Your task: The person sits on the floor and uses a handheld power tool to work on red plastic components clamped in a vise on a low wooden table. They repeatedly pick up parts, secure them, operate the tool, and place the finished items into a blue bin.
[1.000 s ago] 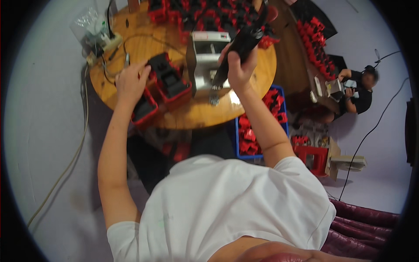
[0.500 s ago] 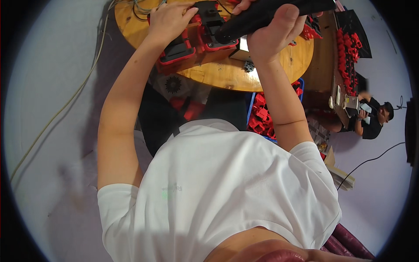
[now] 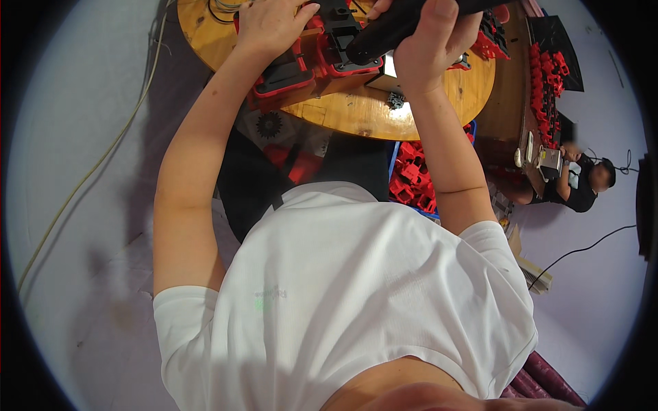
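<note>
My right hand (image 3: 428,58) is wrapped round a thick black tube-shaped tool (image 3: 392,33), held slantwise. Its rounded lower end lies over the edge of a red and black plastic part (image 3: 340,31); the exact kind of tool does not show. At the left, my left hand (image 3: 271,27) lies against the same part, thumb toward its black top, with the other fingertips cut off by the upper edge. Close below that hand is a second red and black piece (image 3: 284,79). Both pieces sit on a brown box-like block (image 3: 332,85) at the near edge of the round wooden table (image 3: 349,122).
A small heap of screws (image 3: 395,101) lies by a pale box (image 3: 385,82). Below the table edge stands a blue crate (image 3: 393,161) filled with red parts (image 3: 413,179). Further right, red parts (image 3: 545,92) line another table, where a person (image 3: 589,183) sits.
The view has shifted slightly, with the table and parts a little lower. The tool's end stays over the part's edge. The person at the right has leaned and moved an arm.
</note>
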`<act>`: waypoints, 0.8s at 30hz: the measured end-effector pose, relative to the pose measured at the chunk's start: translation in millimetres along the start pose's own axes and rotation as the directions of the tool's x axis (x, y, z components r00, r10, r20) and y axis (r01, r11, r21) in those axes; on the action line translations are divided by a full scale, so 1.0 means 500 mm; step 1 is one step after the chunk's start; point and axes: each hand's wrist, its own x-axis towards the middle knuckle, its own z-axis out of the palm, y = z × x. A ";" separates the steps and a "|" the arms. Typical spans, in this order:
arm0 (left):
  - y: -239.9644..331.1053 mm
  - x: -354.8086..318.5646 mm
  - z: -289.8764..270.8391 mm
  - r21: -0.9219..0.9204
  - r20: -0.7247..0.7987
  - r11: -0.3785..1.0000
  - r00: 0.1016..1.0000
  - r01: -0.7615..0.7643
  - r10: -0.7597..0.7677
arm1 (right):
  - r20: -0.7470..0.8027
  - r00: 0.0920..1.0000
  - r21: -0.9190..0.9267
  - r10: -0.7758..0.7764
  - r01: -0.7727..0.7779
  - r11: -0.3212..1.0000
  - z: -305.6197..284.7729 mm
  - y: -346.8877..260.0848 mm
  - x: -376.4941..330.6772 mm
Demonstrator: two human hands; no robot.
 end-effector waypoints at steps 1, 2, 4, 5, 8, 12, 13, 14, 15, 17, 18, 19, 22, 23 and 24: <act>-0.002 -0.001 0.003 -0.003 -0.024 1.000 1.000 -0.018 0.018 | 0.012 1.000 0.002 0.006 -0.006 1.000 0.001 0.005 -0.001; -0.003 -0.003 0.005 -0.009 -0.032 1.000 0.999 -0.019 0.019 | 0.023 1.000 0.002 0.012 -0.012 1.000 0.002 0.010 -0.002; -0.002 -0.002 0.004 -0.015 -0.050 0.999 0.998 -0.028 0.028 | 0.096 0.992 0.026 -0.077 0.075 0.997 0.002 0.033 -0.004; -0.004 0.001 0.006 0.016 -0.008 1.000 1.000 -0.018 0.018 | 0.131 0.984 0.038 -0.122 0.118 0.992 0.006 0.040 -0.007; -0.022 0.012 0.003 0.115 0.124 0.993 0.992 0.009 -0.024 | 0.137 0.984 -0.001 -0.116 0.117 0.993 0.024 0.037 -0.008; -0.018 0.004 -0.008 0.050 0.081 0.999 0.997 0.003 -0.007 | -0.010 0.994 0.180 0.105 -0.102 0.978 -0.012 -0.011 0.005; -0.016 -0.004 -0.006 -0.015 0.012 1.000 1.000 -0.012 0.012 | -0.089 0.970 0.265 0.225 -0.195 0.944 -0.030 -0.038 0.008; -0.027 -0.004 0.002 -0.014 -0.004 1.000 1.000 -0.012 0.012 | -0.098 0.978 0.144 0.186 -0.171 0.975 -0.066 -0.051 0.021; -0.029 -0.007 0.004 -0.010 0.012 1.000 1.000 -0.001 0.002 | -0.098 0.986 0.039 0.138 -0.134 0.990 -0.100 -0.055 0.024; -0.022 0.011 0.006 -0.008 0.051 1.000 0.999 0.005 -0.004 | -0.095 0.995 -0.165 0.026 -0.041 0.986 -0.170 -0.045 0.026; -0.016 0.012 0.002 0.049 0.059 0.999 0.998 0.017 -0.020 | -0.083 0.996 -0.235 -0.038 0.017 0.972 -0.193 -0.029 0.016; -0.014 0.010 0.001 0.062 0.053 0.998 0.998 0.016 -0.019 | -0.083 0.995 -0.249 -0.062 0.040 0.968 -0.207 -0.015 0.003; -0.020 0.008 0.003 0.074 0.050 0.997 0.999 0.005 -0.009 | -0.084 0.991 -0.314 -0.108 0.076 0.946 -0.237 0.008 -0.037; -0.022 0.011 0.005 0.066 0.057 0.998 0.998 -0.002 -0.002 | -0.108 0.988 -0.323 -0.111 0.071 0.944 -0.240 0.007 -0.042; -0.024 0.009 0.006 0.061 0.066 0.998 0.998 -0.008 0.004 | -0.134 0.985 -0.330 -0.113 0.063 0.942 -0.237 0.002 -0.050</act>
